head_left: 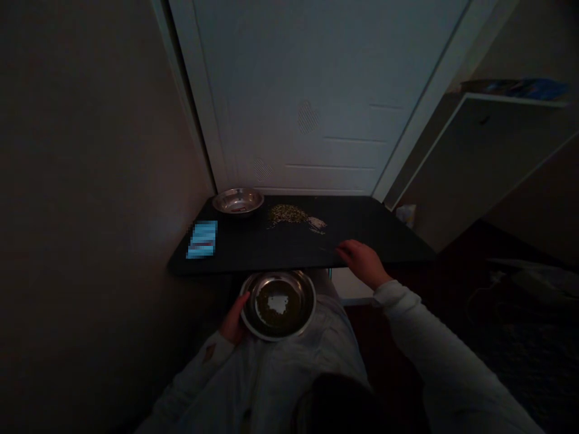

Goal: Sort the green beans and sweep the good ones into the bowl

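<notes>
Lap (335,328) bears a steel bowl (309,298) gripped by left hand (233,323); right hand (363,263), bunched, contents unclear, apparently sorts grains (287,213) on worktop (271,250), next needing a precise pinch.

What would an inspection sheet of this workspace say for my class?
Surface: dark tabletop, dimly lit.
Job's things: mixed green-and-pale seed pile; small pale heap beside it; near metal bowl containing green seeds; rear metal bowl.
Clutter: pixelated blue item, tabletop's left.
Hands: left hand holds near metal bowl's rim; right hand at tabletop's near edge, contents unclear.
Cables: none clearly seen; right side too dark to tell.
Surroundings: white door behind.
</notes>
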Demonstrator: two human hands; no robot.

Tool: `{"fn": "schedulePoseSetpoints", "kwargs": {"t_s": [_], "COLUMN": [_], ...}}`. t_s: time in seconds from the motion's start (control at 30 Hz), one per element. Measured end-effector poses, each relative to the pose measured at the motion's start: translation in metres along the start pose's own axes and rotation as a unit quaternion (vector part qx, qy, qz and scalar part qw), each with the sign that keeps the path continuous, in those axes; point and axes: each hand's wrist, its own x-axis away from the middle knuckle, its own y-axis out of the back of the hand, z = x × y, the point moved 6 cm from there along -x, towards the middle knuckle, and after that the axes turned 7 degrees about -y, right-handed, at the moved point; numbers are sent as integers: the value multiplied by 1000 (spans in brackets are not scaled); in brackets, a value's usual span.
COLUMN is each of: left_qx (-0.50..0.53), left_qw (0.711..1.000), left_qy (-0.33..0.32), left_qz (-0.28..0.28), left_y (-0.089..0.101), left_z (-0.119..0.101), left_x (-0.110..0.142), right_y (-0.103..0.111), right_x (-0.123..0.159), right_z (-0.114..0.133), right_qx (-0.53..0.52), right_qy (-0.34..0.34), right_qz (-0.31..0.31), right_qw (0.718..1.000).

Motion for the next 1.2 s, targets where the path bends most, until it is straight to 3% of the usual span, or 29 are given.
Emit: {"fn": "schedulePoseSetpoints", "kwargs": {"t_s": [0.1, 0.23, 0.53, 0.7, 0.8, 1.03, 1.2], "left_qx": [-25, -28, -41, -63, -56, -60, -73], "left_qw": [998, 994, 983, 977, 980, 985, 990], "left_qy": [44, 73, 117, 145, 138, 118, 91], "left_qz": [40, 77, 133, 143, 134, 107, 74], "left_y": [-16, -40, -55, -68, -70, -50, -26], "left_z": [9, 20, 39, 52, 52, 34, 12], "left_x": [-6, -12, -23, -26, -25, -20, -11], "right_y": [1, -8, -26, -30, -24, -9, -24], "right_x": [-12, -18, -9, -6, -6, -24, -46], "right_z": [-25, -44, -9, -4, -10, -31, -15], "right_qx": [-115, -182, -279, -338, -359, -328, -230], "right_qy": [-83, -145, -77, -85, -106, -164, -106], "right_qz": [-2, 69, 205, 241, 219, 54, 83], "right_qw": [990, 970, 935, 906, 901, 929, 964]}}
